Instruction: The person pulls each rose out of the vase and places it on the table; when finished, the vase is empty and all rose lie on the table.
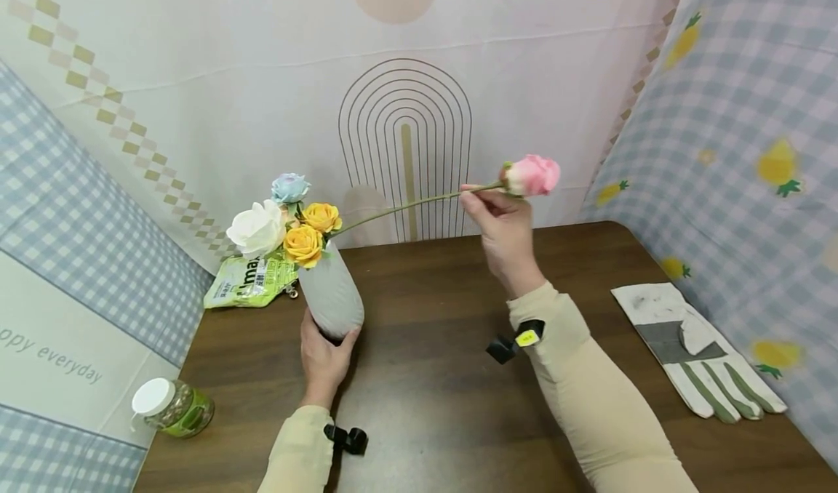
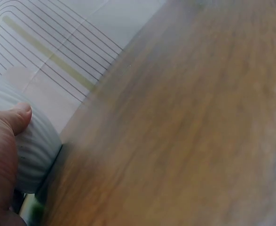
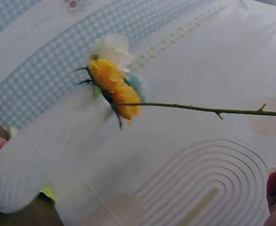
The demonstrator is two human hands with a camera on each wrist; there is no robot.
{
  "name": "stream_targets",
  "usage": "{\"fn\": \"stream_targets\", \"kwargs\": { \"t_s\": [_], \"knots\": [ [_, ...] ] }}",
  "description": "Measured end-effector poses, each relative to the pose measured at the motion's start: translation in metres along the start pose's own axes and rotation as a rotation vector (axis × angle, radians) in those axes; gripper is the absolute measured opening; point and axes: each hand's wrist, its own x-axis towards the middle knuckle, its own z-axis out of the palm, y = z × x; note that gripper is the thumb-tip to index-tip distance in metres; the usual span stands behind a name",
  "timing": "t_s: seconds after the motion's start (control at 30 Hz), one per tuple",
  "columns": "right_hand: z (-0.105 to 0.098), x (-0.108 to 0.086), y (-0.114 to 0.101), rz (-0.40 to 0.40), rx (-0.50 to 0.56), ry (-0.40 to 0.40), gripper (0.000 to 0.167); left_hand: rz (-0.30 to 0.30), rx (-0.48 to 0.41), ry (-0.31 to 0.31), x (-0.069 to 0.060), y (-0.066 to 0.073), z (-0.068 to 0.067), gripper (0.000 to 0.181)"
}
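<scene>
A white ribbed vase point(image 1: 332, 293) leans to the left, its lower part gripped by my left hand point(image 1: 326, 358). From its mouth stand a white rose point(image 1: 257, 229), a pale blue flower point(image 1: 290, 187) and yellow roses point(image 1: 304, 246). My right hand point(image 1: 507, 235) pinches the green stem point(image 3: 199, 108) of a pink rose point(image 1: 533, 175) close below the bloom. The stem's far end reaches the yellow roses at the vase mouth; whether its tip is inside is hidden. In the left wrist view the thumb point(image 2: 20, 117) lies against the vase wall.
A green and white packet point(image 1: 252, 281) lies behind the vase at the left. A lidded jar point(image 1: 173, 407) is on the table's left side. White work gloves point(image 1: 697, 351) lie near the right edge of the brown table point(image 1: 432, 377). Printed cloths hang around it.
</scene>
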Motion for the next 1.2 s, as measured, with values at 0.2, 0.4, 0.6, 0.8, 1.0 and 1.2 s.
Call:
{"fn": "stream_targets", "kwargs": {
  "t_s": [0.2, 0.4, 0.6, 0.8, 1.0, 1.2],
  "knots": [
    [-0.052, -0.005, -0.002, 0.01, 0.157, 0.134, 0.013, 0.017, 0.002, 0.016, 0.001, -0.002, 0.001, 0.096],
    [-0.104, -0.025, 0.005, 0.072, 0.141, 0.105, 0.012, 0.015, 0.006, 0.013, 0.001, -0.003, 0.003, 0.096],
    [-0.141, -0.038, 0.013, 0.096, 0.082, 0.085, 0.02, 0.001, 0.01, 0.005, 0.001, -0.004, 0.003, 0.096],
    [-0.164, -0.038, 0.018, 0.159, -0.029, 0.189, 0.025, -0.013, 0.018, 0.0, 0.0, -0.004, 0.002, 0.097],
    [-0.186, -0.041, 0.039, 0.218, -0.209, 0.247, 0.03, -0.029, 0.01, -0.009, 0.001, -0.002, 0.001, 0.096],
    [-0.213, -0.051, 0.067, 0.304, -0.485, 0.198, 0.032, -0.04, 0.011, -0.012, 0.001, -0.002, 0.001, 0.095]
  ]
}}
